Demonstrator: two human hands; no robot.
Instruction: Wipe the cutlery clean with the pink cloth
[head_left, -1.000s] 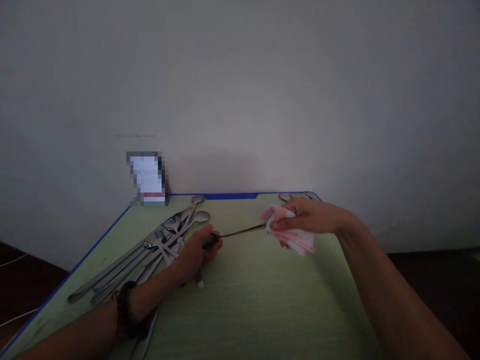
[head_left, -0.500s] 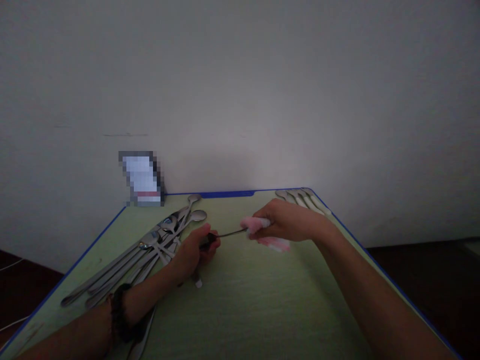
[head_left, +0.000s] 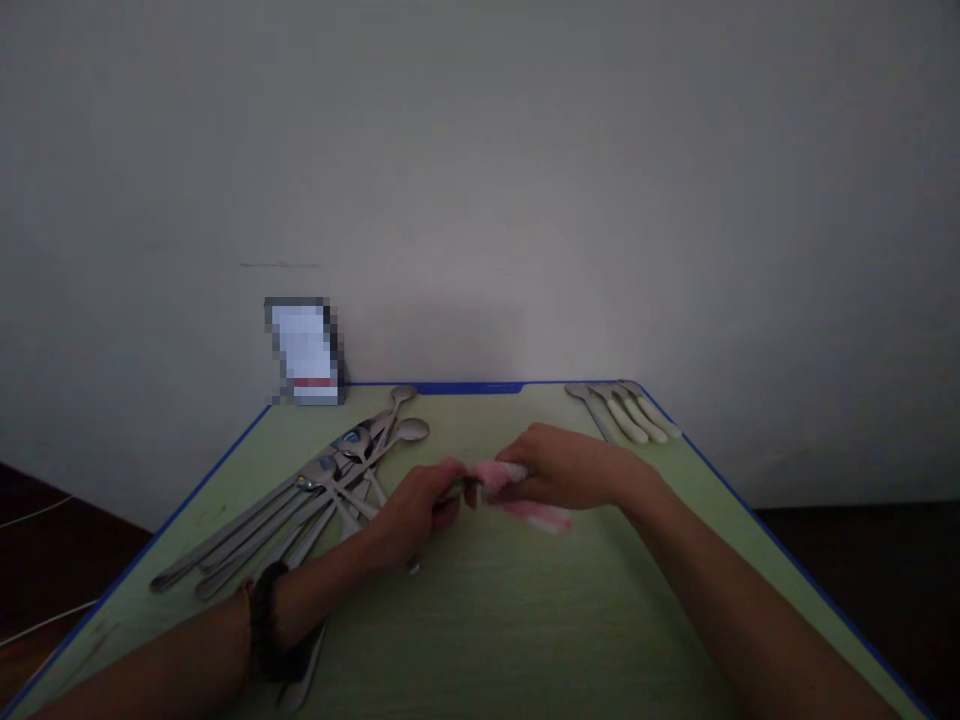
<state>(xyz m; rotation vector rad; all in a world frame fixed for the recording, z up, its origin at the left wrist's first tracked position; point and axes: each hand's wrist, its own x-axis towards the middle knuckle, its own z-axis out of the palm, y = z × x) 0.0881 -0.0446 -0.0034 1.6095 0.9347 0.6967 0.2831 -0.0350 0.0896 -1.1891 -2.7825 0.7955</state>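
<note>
My left hand (head_left: 420,510) is closed round the bowl end of a metal spoon (head_left: 459,488) above the green table (head_left: 510,620). My right hand (head_left: 570,465) pinches a pink and white cloth (head_left: 517,490) round the spoon's handle, right up against the left hand. Most of the spoon is hidden by the cloth and fingers. A dark band sits on my left wrist.
A pile of several long metal spoons (head_left: 315,490) lies at the left of the table. A few white-handled utensils (head_left: 630,410) lie at the far right corner. A blurred card (head_left: 304,350) leans on the wall behind. The table has a blue edge.
My right hand has slid the cloth leftward along the spoon handle until it meets the left hand. The left hand has kept its hold on the spoon.
</note>
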